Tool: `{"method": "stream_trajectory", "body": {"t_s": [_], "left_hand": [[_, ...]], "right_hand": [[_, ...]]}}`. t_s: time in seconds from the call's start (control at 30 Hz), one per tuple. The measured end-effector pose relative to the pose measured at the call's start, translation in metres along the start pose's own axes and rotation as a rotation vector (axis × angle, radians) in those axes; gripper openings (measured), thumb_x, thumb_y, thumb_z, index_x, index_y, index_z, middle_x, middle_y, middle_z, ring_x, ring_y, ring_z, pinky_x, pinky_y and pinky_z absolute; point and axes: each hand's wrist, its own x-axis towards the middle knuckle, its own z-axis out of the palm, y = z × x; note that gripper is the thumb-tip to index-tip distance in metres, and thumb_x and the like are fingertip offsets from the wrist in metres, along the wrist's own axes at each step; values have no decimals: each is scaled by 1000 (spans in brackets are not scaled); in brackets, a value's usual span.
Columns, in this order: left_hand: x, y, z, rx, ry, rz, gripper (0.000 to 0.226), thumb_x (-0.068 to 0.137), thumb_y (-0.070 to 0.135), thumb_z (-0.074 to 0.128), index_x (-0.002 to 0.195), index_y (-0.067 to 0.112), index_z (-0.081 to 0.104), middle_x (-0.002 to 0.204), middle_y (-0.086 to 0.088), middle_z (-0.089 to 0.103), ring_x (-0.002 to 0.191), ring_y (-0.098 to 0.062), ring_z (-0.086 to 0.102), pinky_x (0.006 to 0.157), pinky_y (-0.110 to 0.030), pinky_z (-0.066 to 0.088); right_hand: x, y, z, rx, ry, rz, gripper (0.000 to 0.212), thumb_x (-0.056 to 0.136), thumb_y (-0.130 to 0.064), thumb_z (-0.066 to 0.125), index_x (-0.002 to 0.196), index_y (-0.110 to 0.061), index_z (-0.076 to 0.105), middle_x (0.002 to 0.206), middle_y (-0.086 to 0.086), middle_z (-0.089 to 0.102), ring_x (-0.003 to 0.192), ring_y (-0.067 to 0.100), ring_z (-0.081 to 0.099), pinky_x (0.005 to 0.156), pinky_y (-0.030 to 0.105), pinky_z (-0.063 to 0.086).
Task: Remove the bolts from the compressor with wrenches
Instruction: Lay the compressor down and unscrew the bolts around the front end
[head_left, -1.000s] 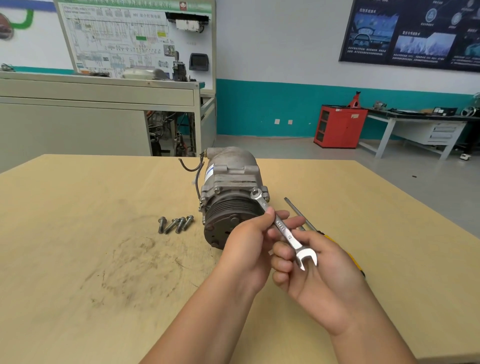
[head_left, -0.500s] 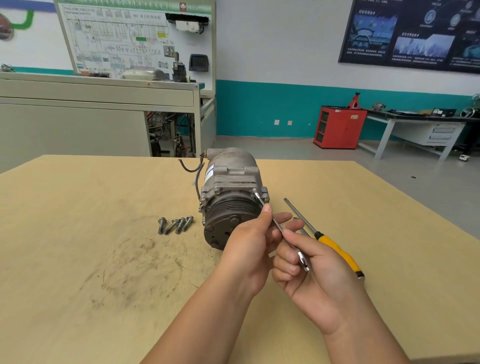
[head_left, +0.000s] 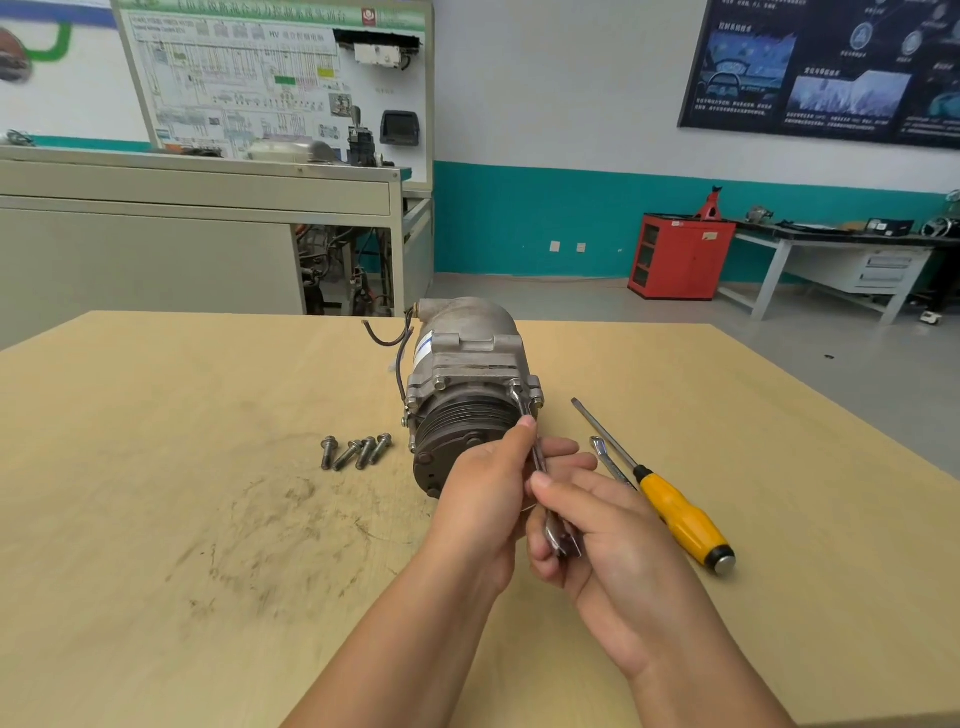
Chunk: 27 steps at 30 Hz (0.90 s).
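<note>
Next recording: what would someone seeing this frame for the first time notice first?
At centre, the left hand and right hand both grip a wrench whose ring end sits on the front flange of the grey compressor. Left of it, four loose bolts lie in a row on the tan table; right of it lies a yellow-handled screwdriver beside a second wrench.

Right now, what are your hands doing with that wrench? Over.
The left hand and right hand both grip the wrench. Ring end on a compressor bolt. Four loose bolts on the table. The screwdriver lies aside, nothing blocking.
</note>
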Motion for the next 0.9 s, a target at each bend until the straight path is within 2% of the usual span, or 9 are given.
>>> {"method": "stream_trajectory", "body": {"t_s": [0.23,0.3,0.43,0.57,0.63,0.7,0.77,0.83,0.9], "left_hand": [[-2,1,-6,-75,5,-78,42,99,31,43,80,3,67,81,-13,74,61,-19,71,47,-19,51],[-2,1,-9,-114,-3,-124,41,99,33,43,81,4,67,83,-11,75,54,-19,65,43,-19,48],[-4,3,-11,-238,-13,-228,37,97,34,46,85,4,63,76,-7,74,30,-8,48,31,-13,37],[-5,5,-11,-335,-63,-291,35,97,33,44,77,7,56,59,-7,67,28,-8,49,29,-11,35],[-3,3,-13,-328,-88,-303,37,97,35,43,73,10,53,59,-6,65,36,-7,52,31,-13,36],[-1,1,-13,-280,-88,-296,39,97,39,42,69,14,53,59,-3,66,56,-9,60,46,-17,44],[0,0,-14,-248,-82,-289,43,97,41,42,64,16,53,59,-2,66,63,-11,65,59,-21,47],[2,-1,-13,-229,-91,-291,49,96,44,42,57,18,55,58,0,65,63,-11,62,59,-23,43],[2,-3,-12,-186,-90,-294,54,95,46,41,51,19,57,58,1,65,63,-13,52,50,-22,36]], "right_hand": [[2,10,6,-167,1,-61,20,93,-6,47,78,-5,60,47,7,56,40,13,51,40,21,42],[1,10,7,-97,-36,-15,18,94,-7,47,83,-5,61,51,8,59,42,14,54,41,21,43],[2,9,4,187,-121,131,28,97,-19,39,88,-2,59,55,13,54,43,20,52,41,24,42],[3,11,0,224,-121,175,29,97,-19,39,82,0,56,54,11,50,43,19,50,43,23,44],[5,12,0,242,-99,193,28,96,-19,41,79,-1,54,53,11,49,43,18,50,42,23,45],[6,13,-1,250,-86,206,27,95,-19,42,78,-2,54,53,11,49,43,18,50,42,23,46],[8,15,-2,245,-86,216,24,91,-20,46,77,-2,55,52,10,49,43,17,50,42,23,46],[9,16,-4,227,-86,226,20,82,-23,52,75,-4,54,51,8,47,42,16,48,42,23,44],[10,17,-6,203,-75,232,19,74,-24,55,73,-6,54,50,6,46,42,15,46,41,22,43]]}}
